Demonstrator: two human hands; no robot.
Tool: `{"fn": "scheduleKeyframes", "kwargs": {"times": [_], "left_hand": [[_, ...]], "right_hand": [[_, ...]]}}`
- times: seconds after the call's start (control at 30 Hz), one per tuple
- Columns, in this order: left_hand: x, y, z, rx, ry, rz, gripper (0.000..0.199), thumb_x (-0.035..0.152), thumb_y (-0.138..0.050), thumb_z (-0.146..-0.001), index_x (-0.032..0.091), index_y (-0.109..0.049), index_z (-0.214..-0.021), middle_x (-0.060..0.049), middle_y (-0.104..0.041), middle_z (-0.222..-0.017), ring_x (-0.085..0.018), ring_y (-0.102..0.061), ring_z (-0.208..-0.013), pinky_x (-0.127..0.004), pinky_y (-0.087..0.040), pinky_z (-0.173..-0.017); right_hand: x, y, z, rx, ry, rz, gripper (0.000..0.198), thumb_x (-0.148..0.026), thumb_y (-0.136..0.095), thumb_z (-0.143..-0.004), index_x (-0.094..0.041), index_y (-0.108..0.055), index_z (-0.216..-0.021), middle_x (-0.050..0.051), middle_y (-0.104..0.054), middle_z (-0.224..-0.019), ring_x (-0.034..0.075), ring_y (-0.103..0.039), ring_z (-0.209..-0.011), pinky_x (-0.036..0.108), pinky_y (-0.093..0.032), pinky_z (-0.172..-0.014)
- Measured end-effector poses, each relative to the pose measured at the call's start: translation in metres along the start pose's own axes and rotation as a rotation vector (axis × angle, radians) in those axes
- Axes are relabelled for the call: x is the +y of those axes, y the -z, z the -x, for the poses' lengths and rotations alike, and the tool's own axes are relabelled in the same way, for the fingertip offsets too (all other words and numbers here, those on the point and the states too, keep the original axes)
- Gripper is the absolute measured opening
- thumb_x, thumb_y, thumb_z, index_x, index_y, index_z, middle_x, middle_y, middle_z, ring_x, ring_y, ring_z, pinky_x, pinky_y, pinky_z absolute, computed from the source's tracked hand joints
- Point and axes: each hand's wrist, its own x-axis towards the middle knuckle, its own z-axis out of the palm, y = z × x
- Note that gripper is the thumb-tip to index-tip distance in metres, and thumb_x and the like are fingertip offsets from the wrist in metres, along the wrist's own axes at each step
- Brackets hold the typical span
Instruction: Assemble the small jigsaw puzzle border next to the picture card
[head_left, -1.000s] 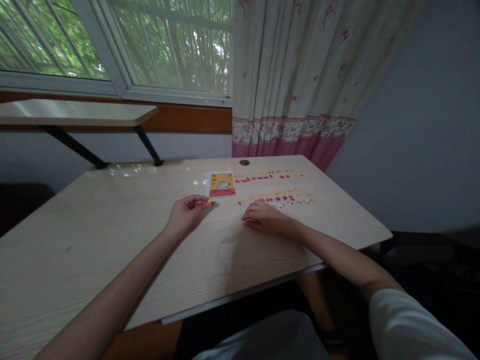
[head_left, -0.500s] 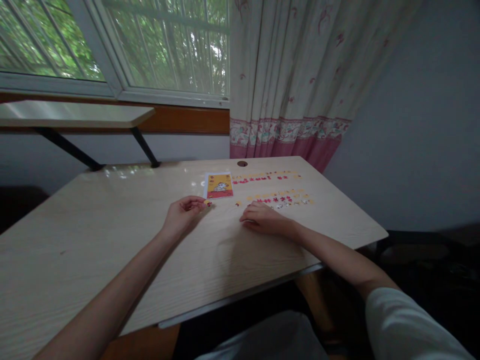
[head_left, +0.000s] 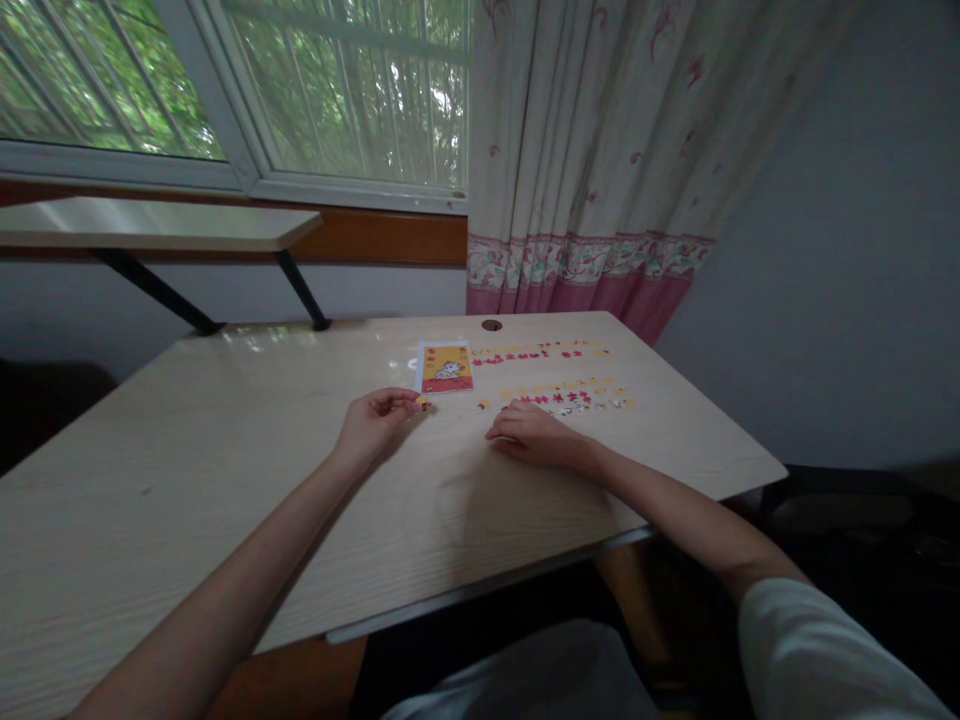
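Note:
Between the thumb and fingers of my left hand [head_left: 379, 420] is a small yellow and dark red jigsaw puzzle piece [head_left: 424, 404], just below a picture card [head_left: 447, 370]. The card is yellow and red with a white animal on it. My right hand [head_left: 529, 432] rests on the table with its fingers bent and loosely together; whether anything lies under them is hidden. A single puzzle piece [head_left: 483, 405] lies just left of its knuckles. Red puzzle pieces [head_left: 555, 398], with yellow and white ones around them, lie in rows beyond the right hand.
More yellow and red pieces [head_left: 517, 357] form rows right of the card. The wooden table [head_left: 225, 480] has a round cable hole [head_left: 491, 325] near its back edge. A raised shelf [head_left: 187, 222] stands at the back left. A curtain [head_left: 577, 200] hangs behind.
The whole view has shifted slightly, so everything sits a little further right. My left hand still pinches its piece, and my right hand stays in nearly the same place.

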Motion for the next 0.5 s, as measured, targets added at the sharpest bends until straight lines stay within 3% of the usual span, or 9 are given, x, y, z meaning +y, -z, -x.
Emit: {"fn": "scheduleKeyframes", "kwargs": {"times": [0.33, 0.5], "left_hand": [[0.002, -0.002, 0.000, 0.021, 0.054, 0.081, 0.039, 0.039, -0.084, -0.056, 0.012, -0.072, -0.082, -0.011, -0.072, -0.073, -0.024, -0.069, -0.073, -0.033, -0.057, -0.065], [0.003, -0.004, 0.002, -0.007, 0.089, 0.163, 0.042, 0.038, -0.088, -0.048, 0.011, -0.073, -0.078, -0.010, -0.073, -0.075, -0.024, -0.069, -0.074, -0.036, -0.057, -0.070]], "right_hand": [[-0.003, -0.004, -0.018, 0.043, -0.011, 0.037, 0.022, -0.025, -0.049, -0.094, -0.015, -0.069, -0.092, 0.008, -0.070, -0.089, 0.018, -0.055, -0.086, 0.032, -0.041, -0.082], [-0.010, -0.021, -0.053, 0.203, -0.081, -0.011, 0.023, -0.024, -0.052, -0.093, -0.016, -0.066, -0.110, 0.008, -0.070, -0.098, 0.018, -0.059, -0.092, 0.033, -0.044, -0.087]]}}
